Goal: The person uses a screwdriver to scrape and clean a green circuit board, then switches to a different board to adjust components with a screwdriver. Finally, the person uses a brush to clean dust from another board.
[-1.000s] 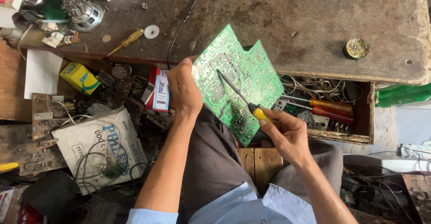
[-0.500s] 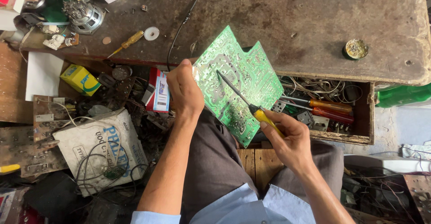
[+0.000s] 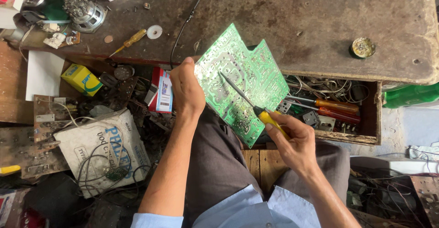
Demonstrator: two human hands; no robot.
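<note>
- Barely any motion since the earlier frames: right hand [image 3: 292, 139] shifted slightly along the board, tool tip sitting a touch nearer the board's middle; left hand [image 3: 186, 90] and board tilt unchanged.
- Step in hand, by judgement: probing or working a solder point on the underside of the green circuit board [image 3: 256, 68] with a yellow-handled screwdriver [image 3: 249, 103].
- Left hand closed around the board's left edge, thumb and fingers pinching it, board held up tilted over the lap.
- Right hand wrapped shut on the yellow handle, shaft pointing up and left, tip touching the solder side about mid-board.
- Board position: between both hands, touching the left hand, above and left of the right hand, partly overlapping the desk [image 3: 320, 22] edge.
- Next move likely calls for a steady left grip and fine tip control, light pressure only; slipping could scratch traces.
- Beyond the right hand: open drawer [image 3: 370, 118] with orange-handled screwdrivers [image 3: 336, 105] and tangled wires, near but apart.
- Just left of the left hand: red and white small box [image 3: 162, 91]; farther left a yellow box [image 3: 81, 78].
- Well beyond the left hand on the desk: another small yellow-handled screwdriver [image 3: 128, 42], white disc [image 3: 154, 31], small motor [image 3: 84, 12].
- Far right of the board on the desk: round tin [image 3: 363, 47].
- Below the left forearm: white carton with loose wires [image 3: 100, 150].
</note>
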